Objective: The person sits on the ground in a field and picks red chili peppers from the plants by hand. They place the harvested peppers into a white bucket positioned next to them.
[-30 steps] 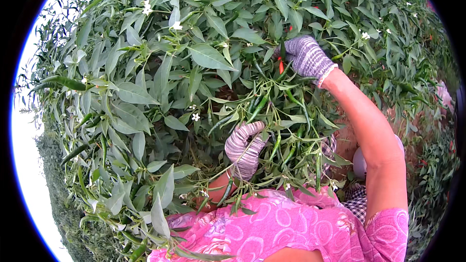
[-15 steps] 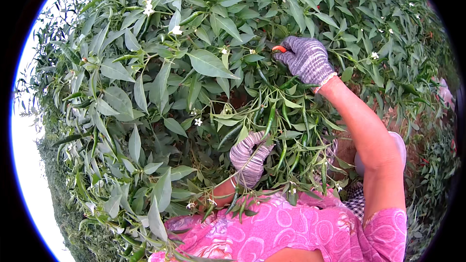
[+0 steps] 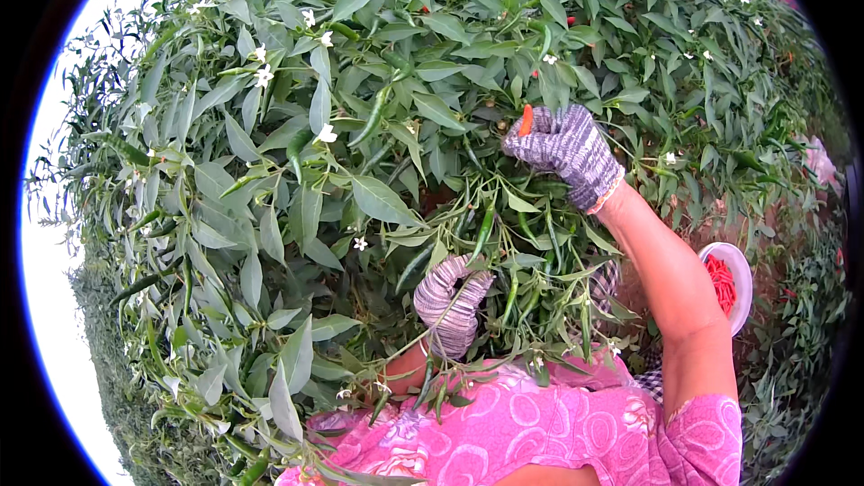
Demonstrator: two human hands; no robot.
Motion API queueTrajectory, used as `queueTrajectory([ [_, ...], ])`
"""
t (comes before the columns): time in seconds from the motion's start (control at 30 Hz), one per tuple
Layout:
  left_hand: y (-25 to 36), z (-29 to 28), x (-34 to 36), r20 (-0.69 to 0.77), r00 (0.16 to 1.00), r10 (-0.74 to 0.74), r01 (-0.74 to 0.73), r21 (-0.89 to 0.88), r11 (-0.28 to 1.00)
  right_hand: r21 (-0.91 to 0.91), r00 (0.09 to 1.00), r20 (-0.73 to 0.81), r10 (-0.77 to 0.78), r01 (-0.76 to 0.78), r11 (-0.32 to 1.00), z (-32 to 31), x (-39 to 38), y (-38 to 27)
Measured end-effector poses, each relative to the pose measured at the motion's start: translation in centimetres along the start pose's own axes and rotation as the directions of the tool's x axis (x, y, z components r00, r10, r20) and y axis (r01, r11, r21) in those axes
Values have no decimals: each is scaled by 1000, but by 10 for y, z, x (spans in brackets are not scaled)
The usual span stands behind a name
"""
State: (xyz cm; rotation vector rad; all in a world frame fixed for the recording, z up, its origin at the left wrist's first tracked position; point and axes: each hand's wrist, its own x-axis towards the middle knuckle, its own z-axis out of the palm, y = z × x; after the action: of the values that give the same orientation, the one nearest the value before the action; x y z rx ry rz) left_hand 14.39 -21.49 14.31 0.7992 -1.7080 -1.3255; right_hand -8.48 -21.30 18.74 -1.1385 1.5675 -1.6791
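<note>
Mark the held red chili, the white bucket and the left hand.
Red chili (image 3: 526, 120), head view: middle of its visible length.
White bucket (image 3: 742, 292), head view: right side of its wall.
Left hand (image 3: 452, 304), head view: its gloved middle.

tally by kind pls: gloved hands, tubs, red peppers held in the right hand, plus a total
Gloved hands: 2 (left hand, right hand)
White tub: 1, holding red peppers too heaped to count
Held red pepper: 1 visible
Total: 4, without the tub's contents

2 striped knit gloves (image 3: 576, 157), pink ring-patterned top (image 3: 522, 436), short sleeves (image 3: 706, 436)
</note>
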Motion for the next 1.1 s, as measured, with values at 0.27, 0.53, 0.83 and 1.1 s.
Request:
queueTrajectory([
  [0.27, 14, 3, 7, -36, 999, 39, -43, -116, 992, 479, 996, -9, 91, -75, 874, -57, -47, -38],
  [0.53, 65, 38, 25, 226, 642, 732, -672, 625, 397, 134, 982, -158, 99, -78, 988, -63, -91, -90],
  [0.83, 78, 76, 28, 445, 629, 637, -773, 445, 453, 74, 981, -194, 0, 15, 997, -44, -126, -69],
  [1.1, 41, 94, 23, 379, 664, 645, -748, 316, 584, -277, 936, -324, -138, 45, 960, -40, -139, -48],
])
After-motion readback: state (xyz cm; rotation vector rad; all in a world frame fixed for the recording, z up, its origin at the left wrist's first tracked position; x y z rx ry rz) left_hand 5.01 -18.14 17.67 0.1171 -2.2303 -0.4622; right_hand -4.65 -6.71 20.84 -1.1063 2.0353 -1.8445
